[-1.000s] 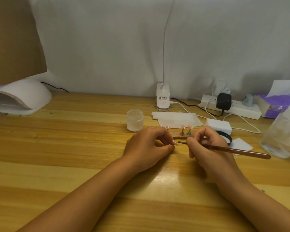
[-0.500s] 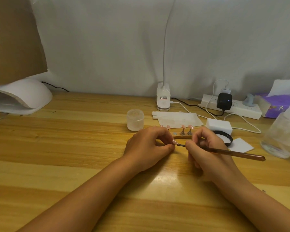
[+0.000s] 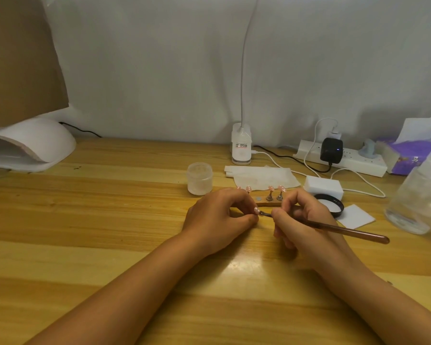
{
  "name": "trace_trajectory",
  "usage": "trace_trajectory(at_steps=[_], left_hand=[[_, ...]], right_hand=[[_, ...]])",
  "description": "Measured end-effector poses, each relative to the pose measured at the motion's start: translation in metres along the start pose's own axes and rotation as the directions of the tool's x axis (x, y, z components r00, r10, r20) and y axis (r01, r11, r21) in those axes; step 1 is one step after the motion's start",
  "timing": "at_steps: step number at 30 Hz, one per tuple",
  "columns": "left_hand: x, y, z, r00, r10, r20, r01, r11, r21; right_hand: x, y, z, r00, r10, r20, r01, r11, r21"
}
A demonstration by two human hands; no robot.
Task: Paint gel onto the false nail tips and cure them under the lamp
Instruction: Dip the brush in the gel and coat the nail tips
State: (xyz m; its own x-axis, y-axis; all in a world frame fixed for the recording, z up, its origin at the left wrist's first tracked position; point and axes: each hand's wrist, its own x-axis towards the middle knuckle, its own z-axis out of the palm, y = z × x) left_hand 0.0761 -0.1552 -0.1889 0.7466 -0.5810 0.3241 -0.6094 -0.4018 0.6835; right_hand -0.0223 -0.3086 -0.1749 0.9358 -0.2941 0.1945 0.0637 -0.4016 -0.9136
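Observation:
My left hand pinches a small stand that carries a pink false nail tip at its fingertips. My right hand grips a brown gel brush like a pen, and the bristle end touches the pink tip. Behind my hands, several more pink nail tips on metal stands sit along a wooden strip. A frosted gel jar stands open just left of them, with its black lid lying to the right. The white curing lamp sits at the far left of the table.
A clip desk lamp base, a folded wipe, a white block and a power strip with cables lie at the back. A clear plastic bottle and a purple tissue pack stand at the right. A white pad lies by the lid.
My right hand has slid slightly left with the brush, bringing the bristles onto the nail tip. My left hand has held still.

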Motion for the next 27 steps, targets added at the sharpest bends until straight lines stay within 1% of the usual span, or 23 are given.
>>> trace_trajectory(at_steps=[4, 7, 11, 15, 19, 27], left_hand=[[0.0002, 0.0003, 0.0006, 1.000, 0.002, 0.004, -0.002, 1.000, -0.009], [0.0004, 0.0005, 0.0002, 1.000, 0.004, 0.006, -0.004, 1.000, -0.011], [0.0003, -0.0003, 0.0006, 1.000, 0.018, 0.007, -0.018, 1.000, -0.019], [0.0013, -0.0004, 0.0009, 1.000, 0.007, 0.006, -0.008, 1.000, 0.005], [0.0000, 0.0008, 0.0007, 1.000, 0.007, -0.002, -0.007, 1.000, 0.019], [0.0000, 0.0013, 0.0002, 1.000, 0.009, 0.010, -0.010, 1.000, 0.016]], right_hand=[[0.0020, 0.0007, -0.0007, 0.999, -0.005, -0.032, 0.006, 0.999, 0.031], [0.0032, -0.0016, 0.0005, 1.000, -0.007, -0.004, 0.008, 0.999, 0.051], [0.0031, -0.0006, 0.0012, 1.000, -0.013, 0.025, 0.012, 0.999, 0.037], [0.0030, 0.0020, 0.0004, 1.000, 0.017, 0.011, -0.018, 1.000, 0.021], [0.0020, 0.0023, -0.0010, 1.000, 0.008, -0.018, -0.007, 0.999, 0.037], [0.0042, 0.0006, 0.0020, 1.000, -0.007, 0.009, 0.007, 0.999, 0.051]])
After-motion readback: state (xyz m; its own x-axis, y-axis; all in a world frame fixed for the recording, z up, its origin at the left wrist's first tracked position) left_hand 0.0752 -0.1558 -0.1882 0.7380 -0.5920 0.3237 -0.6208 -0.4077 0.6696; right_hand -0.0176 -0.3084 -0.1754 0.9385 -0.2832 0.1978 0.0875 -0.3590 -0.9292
